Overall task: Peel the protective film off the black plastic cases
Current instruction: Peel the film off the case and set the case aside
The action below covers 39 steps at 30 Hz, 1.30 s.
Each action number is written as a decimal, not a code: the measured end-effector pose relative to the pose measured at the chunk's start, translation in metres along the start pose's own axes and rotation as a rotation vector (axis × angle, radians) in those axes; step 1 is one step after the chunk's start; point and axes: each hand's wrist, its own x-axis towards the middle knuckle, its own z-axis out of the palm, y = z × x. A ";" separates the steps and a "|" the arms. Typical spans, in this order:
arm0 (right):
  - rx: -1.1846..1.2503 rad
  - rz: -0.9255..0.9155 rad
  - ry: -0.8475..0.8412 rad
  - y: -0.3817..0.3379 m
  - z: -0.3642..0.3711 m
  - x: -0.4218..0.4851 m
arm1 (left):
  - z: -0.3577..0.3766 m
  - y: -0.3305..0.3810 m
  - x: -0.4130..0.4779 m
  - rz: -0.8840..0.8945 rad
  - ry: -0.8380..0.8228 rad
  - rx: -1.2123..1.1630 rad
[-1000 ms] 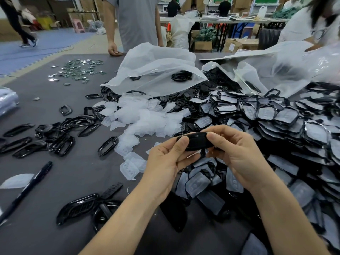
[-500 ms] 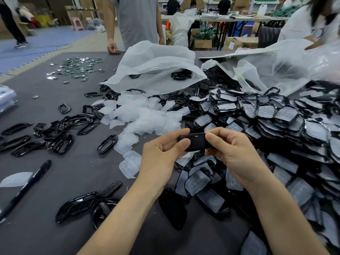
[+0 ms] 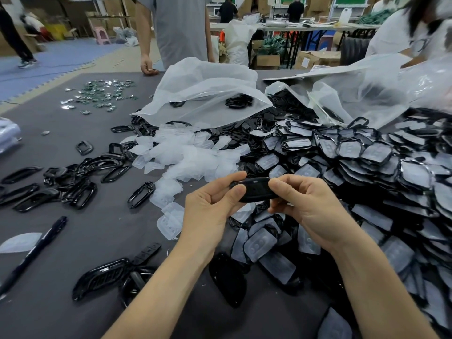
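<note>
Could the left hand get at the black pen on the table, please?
Probably yes: the pen lies uncovered on the table, left of the left hand, though that hand grips the black case.

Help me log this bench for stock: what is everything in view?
held case: one, black, between both hands
filmed cases: many, black under whitish film, heap right
peeled films: many, translucent white, pile centre
frames: many, black, left
pen: one, black, near left
bags: two or more, translucent white, far side
small parts: many, green and silver, far left
table: one, dark grey, beneath
left hand: one, pinches the case's left end
right hand: one, pinches its right end
</note>
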 end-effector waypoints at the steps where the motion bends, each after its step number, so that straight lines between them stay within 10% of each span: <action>1: 0.003 -0.007 -0.007 -0.001 -0.001 0.000 | 0.000 0.000 0.000 0.002 0.000 -0.003; 14: 0.002 -0.082 0.002 -0.002 -0.001 -0.001 | -0.004 -0.003 0.002 0.006 -0.035 -0.011; 22: -0.273 -0.209 -0.093 -0.005 -0.007 -0.003 | -0.009 0.003 0.003 -0.355 -0.168 -0.083; 27: -0.560 -0.293 -0.016 0.000 -0.002 -0.001 | -0.008 -0.005 0.002 -0.257 -0.142 0.124; 39: -0.104 -0.040 0.017 0.007 0.004 0.002 | -0.009 -0.015 0.001 0.302 -0.077 0.711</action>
